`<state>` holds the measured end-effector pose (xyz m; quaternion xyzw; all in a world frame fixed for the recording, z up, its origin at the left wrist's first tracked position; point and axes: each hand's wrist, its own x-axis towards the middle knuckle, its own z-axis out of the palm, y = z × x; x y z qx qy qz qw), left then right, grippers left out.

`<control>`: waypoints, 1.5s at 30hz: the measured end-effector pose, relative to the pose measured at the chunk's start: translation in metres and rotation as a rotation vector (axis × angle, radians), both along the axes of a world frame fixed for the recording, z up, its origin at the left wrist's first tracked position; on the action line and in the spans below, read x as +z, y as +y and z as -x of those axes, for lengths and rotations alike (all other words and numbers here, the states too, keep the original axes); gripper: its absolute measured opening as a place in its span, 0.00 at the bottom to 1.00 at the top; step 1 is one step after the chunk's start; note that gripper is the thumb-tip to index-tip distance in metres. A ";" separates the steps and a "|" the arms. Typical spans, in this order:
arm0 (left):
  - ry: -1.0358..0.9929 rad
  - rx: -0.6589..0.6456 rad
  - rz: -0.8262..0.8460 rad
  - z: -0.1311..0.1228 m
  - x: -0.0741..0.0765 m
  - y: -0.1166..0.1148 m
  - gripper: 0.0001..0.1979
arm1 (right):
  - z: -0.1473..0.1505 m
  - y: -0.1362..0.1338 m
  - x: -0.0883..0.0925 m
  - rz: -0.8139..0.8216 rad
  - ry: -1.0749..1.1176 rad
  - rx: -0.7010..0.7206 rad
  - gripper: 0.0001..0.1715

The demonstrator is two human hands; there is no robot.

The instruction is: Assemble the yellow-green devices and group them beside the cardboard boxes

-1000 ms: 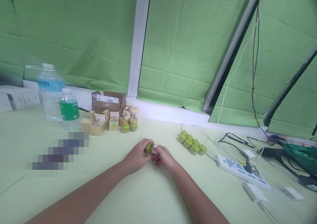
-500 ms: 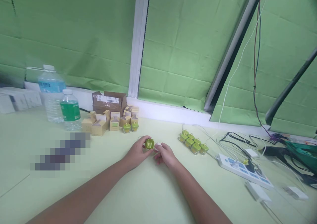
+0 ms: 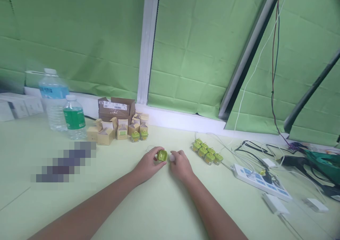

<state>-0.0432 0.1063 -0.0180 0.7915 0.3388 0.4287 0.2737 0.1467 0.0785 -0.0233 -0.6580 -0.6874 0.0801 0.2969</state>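
The left hand [image 3: 146, 166] is curled around a small, hollow, shiny green piece that looks like plastic [image 3: 162, 155], with the thumb below and the fingers above. The right hand [image 3: 182, 165] is pinched closed on a small, roundish white piece [image 3: 172, 157]; most of it is hidden by the fingers, so I cannot tell what it is made of. The two hands are near each other but not touching, over the middle of the smooth, pale green table [image 3: 159, 208]. The hollow side of the green piece faces toward the right hand.

The green piece is likely very light and stiff. It should not squash much, but a hard squeeze might bend its thin walls. Its shiny sides may be a bit slippery, so the best place to hold is the outside, with a thumb on one side and fingers on the other. That leaves the hole free. The white piece is probably light too. It is so little that only fingertips fit on it, and it could pop out of a loose pinch.

A bunch of small clear jars with green lids and loops on top [image 3: 203, 151] stands to the right. Two clear jars with the same green lids [image 3: 135, 136] stand by the little tan cardboard boxes [image 3: 105, 137].
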 end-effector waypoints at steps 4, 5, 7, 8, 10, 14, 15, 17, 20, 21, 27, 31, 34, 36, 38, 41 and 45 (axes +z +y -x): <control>-0.003 -0.011 -0.007 0.000 0.000 0.000 0.19 | 0.002 -0.001 -0.003 0.029 -0.002 0.068 0.30; -0.006 -0.015 -0.010 0.000 0.000 0.000 0.19 | 0.003 -0.002 -0.003 0.032 0.004 0.081 0.30; -0.005 -0.020 -0.014 0.000 -0.001 0.001 0.19 | 0.003 -0.004 0.000 0.000 0.030 0.085 0.30; -0.003 -0.018 -0.014 0.000 -0.001 0.002 0.19 | 0.003 -0.005 0.003 -0.040 0.056 0.079 0.29; -0.004 -0.012 -0.016 0.000 -0.002 0.003 0.19 | 0.005 -0.008 0.010 -0.149 0.121 0.082 0.23; -0.022 -0.023 -0.047 -0.001 -0.001 0.003 0.18 | 0.014 -0.012 0.020 -0.255 0.243 0.162 0.13; -0.018 -0.026 -0.064 -0.001 0.000 0.002 0.18 | 0.017 -0.012 0.021 -0.248 0.267 0.177 0.12; 0.000 -0.031 -0.099 -0.002 0.002 0.000 0.19 | 0.023 -0.013 0.020 -0.219 0.319 0.192 0.11; 0.022 -0.050 -0.134 -0.003 0.003 -0.004 0.20 | 0.027 -0.012 0.018 -0.169 0.425 0.181 0.09; 0.025 -0.058 -0.143 -0.003 0.003 -0.004 0.20 | 0.027 -0.012 0.018 -0.150 0.469 0.167 0.09; 0.045 -0.130 -0.144 -0.004 0.002 -0.008 0.22 | 0.025 -0.006 0.014 -0.027 0.637 0.101 0.07; 0.064 -0.141 -0.133 -0.003 0.004 -0.011 0.21 | 0.024 -0.004 0.015 -0.025 0.625 0.090 0.06; 0.067 -0.132 -0.122 -0.003 0.002 -0.011 0.24 | 0.023 -0.005 0.017 -0.083 0.582 0.075 0.06; 0.049 -0.109 -0.091 -0.003 0.000 -0.009 0.26 | 0.022 -0.005 0.018 -0.116 0.556 0.053 0.07; 0.030 -0.080 -0.053 -0.002 -0.001 -0.005 0.23 | 0.021 -0.005 0.018 -0.140 0.540 0.035 0.07; 0.068 -0.060 -0.044 0.000 0.000 0.000 0.12 | 0.020 -0.004 0.018 -0.152 0.524 0.040 0.06; 0.142 -0.053 -0.096 0.003 0.006 0.003 0.12 | 0.020 -0.003 0.016 -0.143 0.511 0.060 0.07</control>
